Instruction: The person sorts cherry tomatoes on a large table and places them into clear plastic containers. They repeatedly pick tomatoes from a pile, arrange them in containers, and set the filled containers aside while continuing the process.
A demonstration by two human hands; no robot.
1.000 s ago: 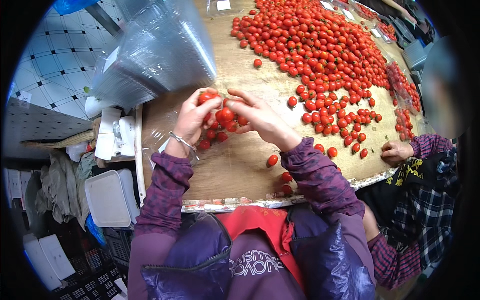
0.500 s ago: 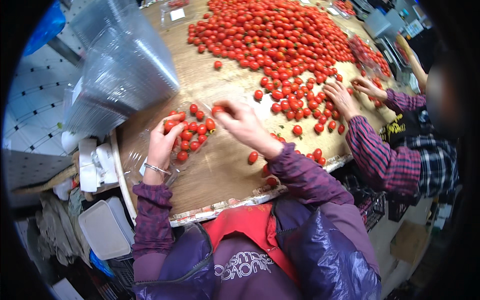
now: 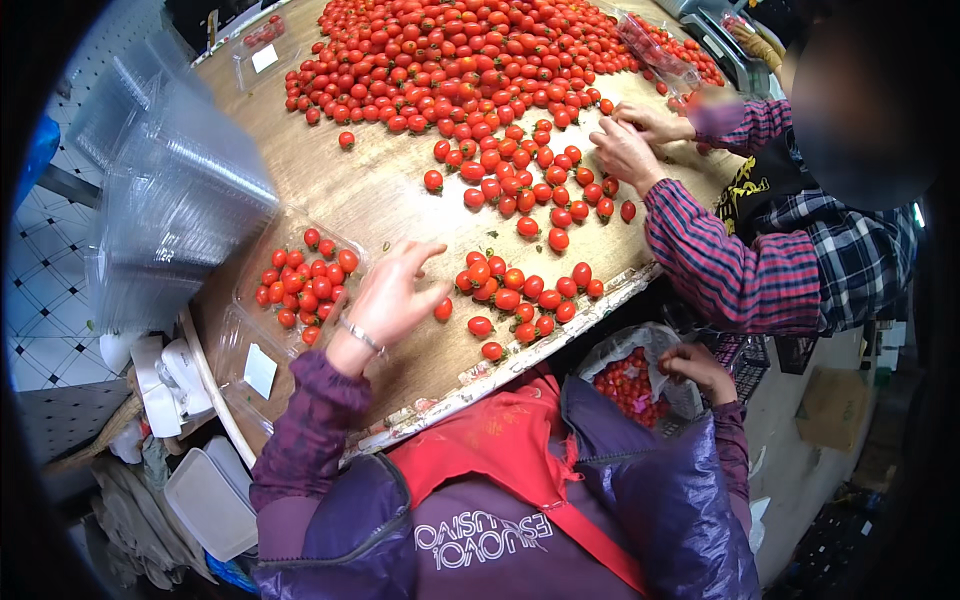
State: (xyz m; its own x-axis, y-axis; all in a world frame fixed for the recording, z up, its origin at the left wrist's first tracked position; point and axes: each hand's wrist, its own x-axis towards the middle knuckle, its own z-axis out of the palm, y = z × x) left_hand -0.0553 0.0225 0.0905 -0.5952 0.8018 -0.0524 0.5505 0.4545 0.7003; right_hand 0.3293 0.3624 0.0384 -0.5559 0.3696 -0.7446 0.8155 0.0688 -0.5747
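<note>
My left hand [image 3: 392, 298] is open over the wooden table, fingers spread and holding nothing. It hovers between a clear plastic punnet [image 3: 350, 247] and a loose cluster of cherry tomatoes [image 3: 507, 298]. The punnet lies with its hinged lid [image 3: 235, 350] folded open toward me, a white label on the lid. Several red cherry tomatoes [image 3: 293, 285] rest in the punnet. Below the table edge, my right hand [image 3: 702, 370] is over a container lined with a whitish bag [image 3: 612, 350], which holds small red tomatoes [image 3: 630, 385]. Its fingers are loosely bent, with no tomato visible in them.
A large heap of cherry tomatoes [image 3: 470, 60] covers the far table. Nested clear punnets [image 3: 175, 190] stand at the left. At the right, a co-worker's hands [image 3: 630, 155] handle tomatoes near a filled punnet [image 3: 655, 50]. Another labelled punnet [image 3: 262, 48] sits far left.
My right hand has left the table with a tomato and gone down right to the bag-lined container. My left hand has let go of the punnet and moved right. The view has shifted.
</note>
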